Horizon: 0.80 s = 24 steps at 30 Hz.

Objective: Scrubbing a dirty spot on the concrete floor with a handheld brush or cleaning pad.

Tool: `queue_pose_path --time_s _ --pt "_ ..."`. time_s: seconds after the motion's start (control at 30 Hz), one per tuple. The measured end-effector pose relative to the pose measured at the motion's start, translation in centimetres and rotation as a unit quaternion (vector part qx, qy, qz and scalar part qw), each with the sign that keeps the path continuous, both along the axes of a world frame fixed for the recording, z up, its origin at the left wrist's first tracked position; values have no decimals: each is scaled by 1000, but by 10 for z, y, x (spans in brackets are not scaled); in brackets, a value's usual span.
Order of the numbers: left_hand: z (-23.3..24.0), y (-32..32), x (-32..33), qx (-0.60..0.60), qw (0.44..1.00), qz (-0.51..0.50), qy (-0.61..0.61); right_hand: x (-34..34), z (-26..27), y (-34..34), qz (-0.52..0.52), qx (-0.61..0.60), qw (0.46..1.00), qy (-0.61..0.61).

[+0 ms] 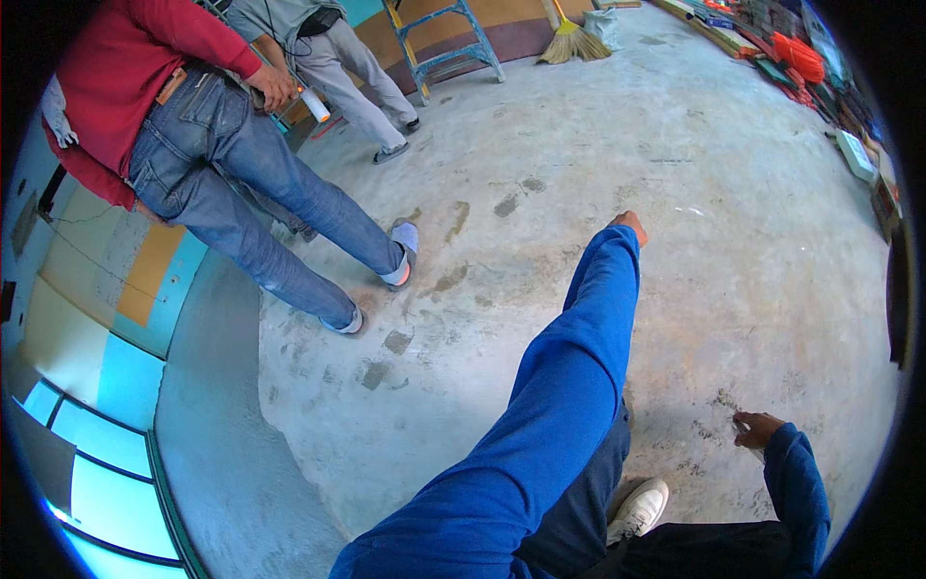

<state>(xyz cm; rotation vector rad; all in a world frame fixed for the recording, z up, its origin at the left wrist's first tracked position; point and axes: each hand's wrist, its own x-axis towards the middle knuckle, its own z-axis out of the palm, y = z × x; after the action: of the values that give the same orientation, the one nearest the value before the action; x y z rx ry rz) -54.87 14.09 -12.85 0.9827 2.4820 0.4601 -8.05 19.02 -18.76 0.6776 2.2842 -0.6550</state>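
My left arm, in a blue sleeve, stretches forward over the concrete floor (694, 311). At its end my left hand (633, 226) is curled, with its fingers mostly hidden, so I cannot tell whether it holds anything. Lower right, my right hand (758, 430) is closed around a thin pale object (757, 454), too small to name. Dark specks (723, 402) mark the floor beside that hand. My white shoe (640, 506) rests on the concrete between both arms.
A person in a red top and jeans (253, 195) stands at left; another in grey (354, 79) is farther back. A blue stepladder (452, 56), broom (571, 43) and pale bag (604, 29) line the back. Right-hand clutter includes an orange bundle (798, 58). Darker grey flooring (217, 391) borders the left wall.
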Motion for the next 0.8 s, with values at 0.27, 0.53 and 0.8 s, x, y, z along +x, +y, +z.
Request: queue_pose_path --time_s 0.27,0.53,0.8 --pt "-5 3 -7 -5 1000 -12 12 -19 20 -1 -27 72 997 25" --pt "5 -1 -7 -42 998 -32 21 -24 19 -8 -6 63 998 29" --pt "-4 1 -18 -79 996 -49 16 -21 25 -4 -4 87 995 55"
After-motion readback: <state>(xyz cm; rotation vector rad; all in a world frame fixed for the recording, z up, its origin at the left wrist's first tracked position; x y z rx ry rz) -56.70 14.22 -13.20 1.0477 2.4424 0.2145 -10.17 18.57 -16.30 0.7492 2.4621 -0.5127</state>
